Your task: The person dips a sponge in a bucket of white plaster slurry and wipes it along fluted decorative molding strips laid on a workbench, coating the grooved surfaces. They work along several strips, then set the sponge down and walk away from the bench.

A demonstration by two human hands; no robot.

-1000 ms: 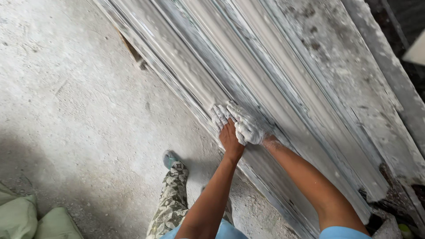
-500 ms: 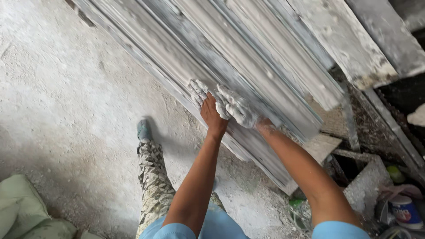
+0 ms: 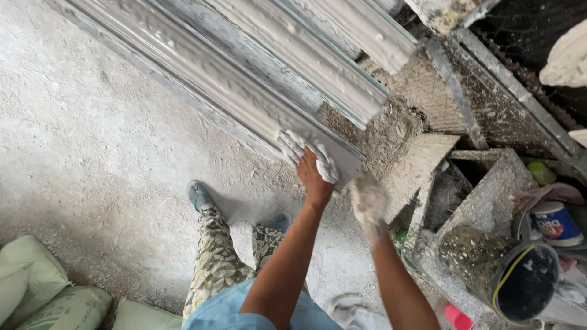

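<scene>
A long grey moulding form (image 3: 244, 79) coated in white plaster runs from the top left to the middle. My left hand (image 3: 312, 162), its fingers caked in wet white plaster, presses on the form's near end corner. My right hand (image 3: 367, 201), also covered in plaster and blurred, hangs just off the end of the form, apart from it and holding nothing that I can see. My legs in patterned trousers and my sandalled foot (image 3: 199, 194) stand on the floor below the form.
Plaster-crusted frames and boards (image 3: 483, 159) stand to the right. A dark bucket (image 3: 513, 275) and a small tin (image 3: 553, 223) sit at the lower right. Pale sacks (image 3: 36, 287) lie at the lower left on the dusty concrete floor (image 3: 92, 159).
Both hands have slid along the form to its near end. My right hand has come off the end and dropped away from it, while the left stays on the corner.
</scene>
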